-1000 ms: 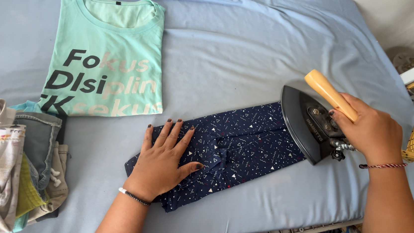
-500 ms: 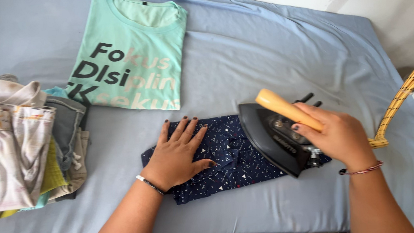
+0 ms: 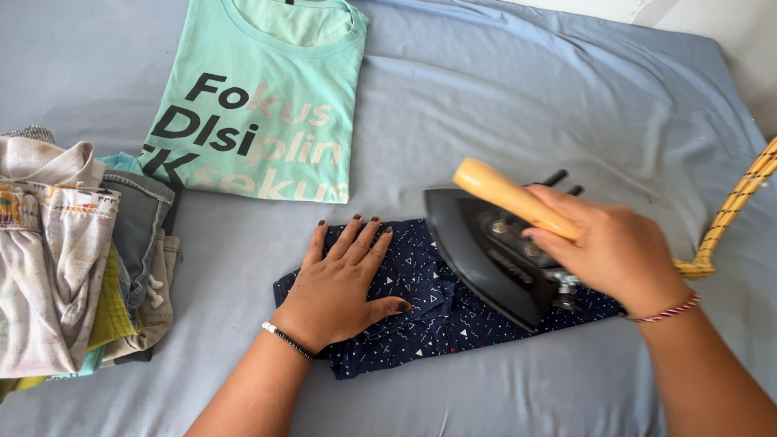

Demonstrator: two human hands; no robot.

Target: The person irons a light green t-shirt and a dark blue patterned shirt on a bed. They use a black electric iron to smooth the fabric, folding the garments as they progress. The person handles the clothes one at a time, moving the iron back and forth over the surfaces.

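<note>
On the bed (image 3: 526, 75), with its blue sheet, your dark patterned garment (image 3: 416, 314) lies near the front edge, below the mint T-shirt (image 3: 256, 99) and right of the folded clothes pile (image 3: 46, 267). Keep your left hand (image 3: 343, 283) released and flat on the cloth, fingers well clear of the iron (image 3: 495, 256) that your right hand (image 3: 611, 250) is grasping by its wooden handle. The soleplate and the garment's right end are hidden; the iron seems tilted, though motion blur makes that uncertain.
</note>
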